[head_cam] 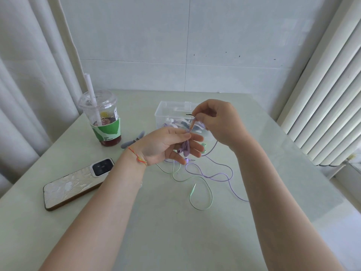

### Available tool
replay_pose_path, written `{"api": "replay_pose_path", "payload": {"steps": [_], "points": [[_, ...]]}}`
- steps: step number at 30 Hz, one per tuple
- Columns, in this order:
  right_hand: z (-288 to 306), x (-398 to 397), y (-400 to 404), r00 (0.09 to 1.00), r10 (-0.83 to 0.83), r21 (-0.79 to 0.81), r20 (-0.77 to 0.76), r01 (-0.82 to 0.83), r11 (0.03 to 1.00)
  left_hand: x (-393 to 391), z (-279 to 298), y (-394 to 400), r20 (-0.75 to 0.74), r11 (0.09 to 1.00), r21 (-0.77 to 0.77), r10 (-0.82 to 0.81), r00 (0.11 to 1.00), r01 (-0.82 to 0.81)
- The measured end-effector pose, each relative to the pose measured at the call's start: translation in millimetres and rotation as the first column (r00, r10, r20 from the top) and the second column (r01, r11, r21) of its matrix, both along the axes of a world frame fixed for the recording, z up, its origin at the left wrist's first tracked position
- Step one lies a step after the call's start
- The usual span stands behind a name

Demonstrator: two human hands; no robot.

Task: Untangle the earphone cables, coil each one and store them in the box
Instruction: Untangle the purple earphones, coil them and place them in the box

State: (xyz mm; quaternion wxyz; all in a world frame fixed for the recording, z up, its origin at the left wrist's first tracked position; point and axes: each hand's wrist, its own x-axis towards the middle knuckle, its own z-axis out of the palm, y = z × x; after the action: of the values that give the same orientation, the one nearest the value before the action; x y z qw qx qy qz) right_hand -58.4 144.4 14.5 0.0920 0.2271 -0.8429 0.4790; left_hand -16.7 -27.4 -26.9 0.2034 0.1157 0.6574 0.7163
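purple earphone cable looped loose on table, green earphone cable tangled beside it, clear box behind

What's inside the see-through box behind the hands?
Inside the clear box lie pale white and greyish pieces, maybe earbuds or clips. The right hand and left hand, holding purple earphones, cover the box's right part, so the rest is hidden.

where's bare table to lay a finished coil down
Free: the near table between the forearms, and the right side between the purple cable and the radiator. Crowded: the centre, with green cable loops before the box, and the left, with phone and cup.
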Motion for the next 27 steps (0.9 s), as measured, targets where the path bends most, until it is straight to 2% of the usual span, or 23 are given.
{"api": "replay_pose_path", "payload": {"steps": [3, 7, 10, 15, 20, 23, 27], "points": [[-1.7, -1.5, 0.2, 1.000, -0.006, 0.010, -0.001, 0.006, 1.000, 0.1, 1.3, 0.8, -0.016, 1.000, 0.023, -0.002, 1.000, 0.002], [-6.5, -2.9, 1.6, 0.998, 0.038, 0.145, 0.054, -0.046, 0.988, -1.1, 0.3, -0.5, -0.025, 0.994, 0.110, -0.020, 1.000, 0.022], [-6.7, -2.5, 3.2, 0.995, 0.068, 0.224, 0.069, -0.082, 0.971, -2.8, 1.2, 0.0, -0.011, 0.990, 0.141, 0.033, 0.999, -0.031], [-4.7, 0.6, 0.5, 0.971, 0.193, 0.210, 0.141, -0.219, 0.953, -1.0, 6.7, -0.6, 0.022, 0.985, 0.110, 0.132, 0.991, -0.134], [-4.3, 4.1, 0.1, 0.967, 0.186, 0.215, 0.175, -0.222, 0.951, -0.9, 7.2, -5.0, 0.037, 0.994, 0.043, 0.095, 0.995, -0.096], [-3.1, 5.8, -0.3, 0.954, 0.238, 0.208, 0.180, -0.273, 0.939, -2.4, 4.0, -5.7, 0.059, 0.997, 0.003, 0.081, 0.995, -0.081], [-4.1, 5.1, -1.4, 0.966, 0.220, 0.213, 0.135, -0.245, 0.946, -4.4, 0.2, -6.2, 0.072, 0.997, 0.045, 0.066, 0.995, -0.069]]}}
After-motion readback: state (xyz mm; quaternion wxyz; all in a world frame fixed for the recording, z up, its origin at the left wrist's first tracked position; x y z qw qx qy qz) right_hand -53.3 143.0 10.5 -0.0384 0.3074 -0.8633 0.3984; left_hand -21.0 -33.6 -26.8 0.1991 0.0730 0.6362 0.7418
